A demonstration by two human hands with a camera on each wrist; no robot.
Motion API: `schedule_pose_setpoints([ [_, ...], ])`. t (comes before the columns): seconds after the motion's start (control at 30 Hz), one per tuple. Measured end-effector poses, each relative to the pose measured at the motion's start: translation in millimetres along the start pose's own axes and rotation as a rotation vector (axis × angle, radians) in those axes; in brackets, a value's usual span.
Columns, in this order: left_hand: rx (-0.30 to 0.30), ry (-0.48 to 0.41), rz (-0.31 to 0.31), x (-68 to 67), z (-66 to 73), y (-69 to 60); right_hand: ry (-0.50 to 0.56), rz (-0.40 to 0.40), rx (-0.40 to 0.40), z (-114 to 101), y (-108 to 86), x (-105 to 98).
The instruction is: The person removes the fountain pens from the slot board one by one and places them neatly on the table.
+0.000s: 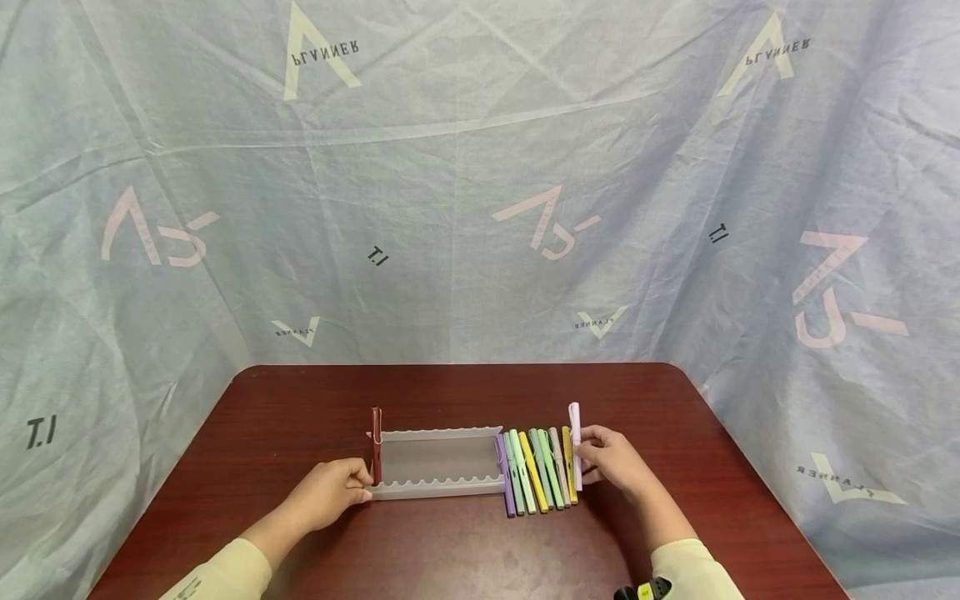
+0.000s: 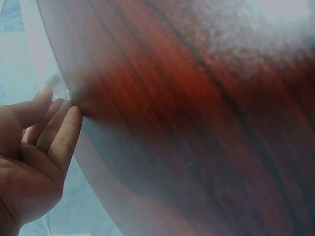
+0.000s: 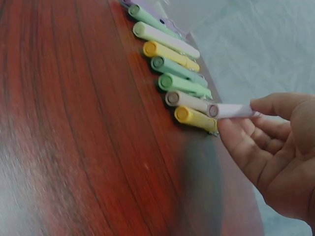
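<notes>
A clear, notched pen tray [image 1: 438, 490] lies on the table, with a dark red pen [image 1: 377, 446] across its left end. My left hand [image 1: 333, 493] pinches the near left corner of the tray, beside that pen; the left wrist view shows its fingertips around a small clear part. With thumb and fingertips, my right hand [image 1: 615, 460] pinches a pale lavender pen [image 1: 576, 446], also seen in the right wrist view as a light pen [image 3: 234, 110]. The lavender pen stands at the right end of a row of pens, beside a yellow pen [image 3: 194, 118].
Between the tray and my right hand lie several pens side by side, from a purple pen [image 1: 506, 479] through green pens [image 1: 542, 458] to yellow. The dark red-brown table [image 1: 450, 550] backs onto a hanging printed cloth [image 1: 450, 208] that also rises at both sides.
</notes>
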State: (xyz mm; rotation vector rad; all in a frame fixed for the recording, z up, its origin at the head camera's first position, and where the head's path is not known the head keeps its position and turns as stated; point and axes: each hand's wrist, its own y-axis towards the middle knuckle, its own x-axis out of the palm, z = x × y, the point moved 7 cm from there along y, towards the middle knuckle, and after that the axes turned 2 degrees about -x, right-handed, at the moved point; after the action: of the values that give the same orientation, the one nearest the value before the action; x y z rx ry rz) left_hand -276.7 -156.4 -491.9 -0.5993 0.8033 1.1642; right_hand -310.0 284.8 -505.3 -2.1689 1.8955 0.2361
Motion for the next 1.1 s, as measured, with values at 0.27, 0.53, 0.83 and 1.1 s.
schedule_pose_setpoints([
  [0.27, 0.004, 0.0, 0.003, -0.4, 0.1, 0.1, -0.077, 0.06, 0.093, 17.9, -3.8, -8.7],
  [0.53, 0.001, -0.005, 0.0, 0.3, -0.6, 0.0, -0.193, 0.124, 0.125, 25.6, -5.1, -5.4],
  [0.83, 0.001, -0.012, -0.005, 0.9, 0.1, -0.1, -0.252, 0.143, 0.121, 32.1, -4.9, -4.6],
  [1.1, -0.012, -0.02, -0.006, -1.8, 2.9, -2.0, -0.275, 0.138, 0.102, 29.4, -5.8, -1.4],
])
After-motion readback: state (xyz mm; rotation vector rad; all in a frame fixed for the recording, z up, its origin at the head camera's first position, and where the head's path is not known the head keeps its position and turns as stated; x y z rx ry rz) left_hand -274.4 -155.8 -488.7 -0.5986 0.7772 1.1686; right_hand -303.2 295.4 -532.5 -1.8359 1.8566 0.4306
